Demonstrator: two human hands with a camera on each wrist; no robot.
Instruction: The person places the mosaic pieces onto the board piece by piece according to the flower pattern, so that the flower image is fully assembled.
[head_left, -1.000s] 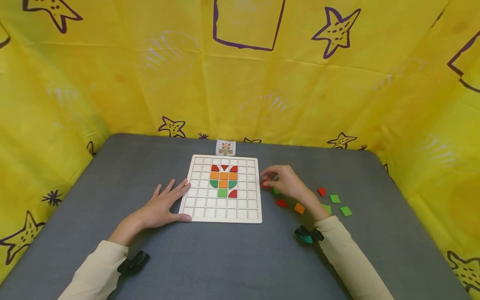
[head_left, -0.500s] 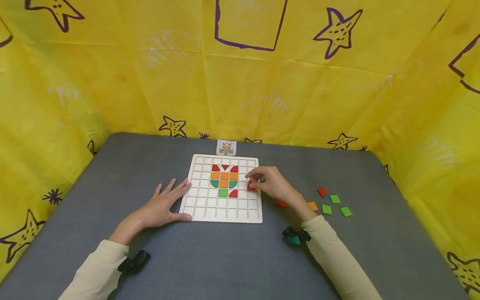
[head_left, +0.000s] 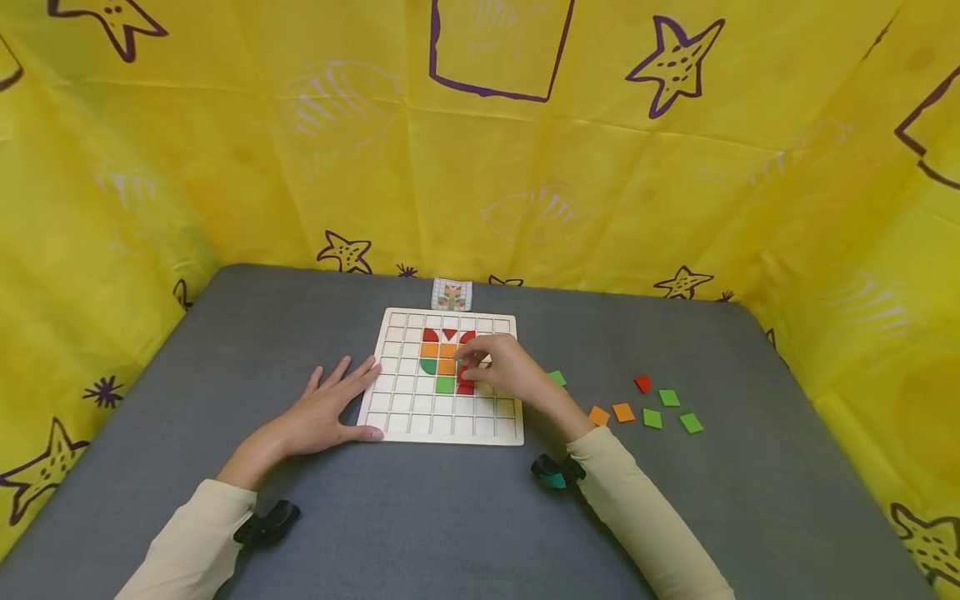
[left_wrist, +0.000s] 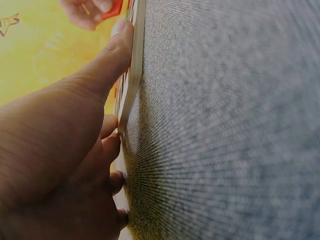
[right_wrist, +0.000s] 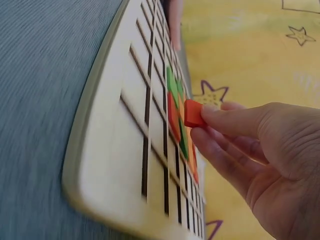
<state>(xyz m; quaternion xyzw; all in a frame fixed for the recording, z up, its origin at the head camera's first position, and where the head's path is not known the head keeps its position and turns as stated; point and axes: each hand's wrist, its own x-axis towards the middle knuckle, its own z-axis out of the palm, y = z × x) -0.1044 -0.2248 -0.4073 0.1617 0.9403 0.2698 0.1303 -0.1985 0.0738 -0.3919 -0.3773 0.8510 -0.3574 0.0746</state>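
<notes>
Right hand (head_left: 504, 367) pinches red tile (right_wrist: 193, 113) above grid board (head_left: 397, 417)
Left hand (head_left: 330, 404), fingers flat at board's 9 o'clock edge, apparently steadies it on grey surface (head_left: 450, 517)

Bright, even light, soft shadows; the head view is sharp (both wrist views blur up close).

sleeves: long, cream-beige, plain, reaching to both wrists | left sleeve (head_left: 187, 537) | right sleeve (head_left: 637, 517) | left wrist: small black device (head_left: 266, 525) strapped beside the cuff | right wrist: black device with teal-green part (head_left: 555, 472) at the cuff | hands: left hand (head_left: 330, 408) and right hand (head_left: 502, 367) bare, no rings or gloves
</notes>
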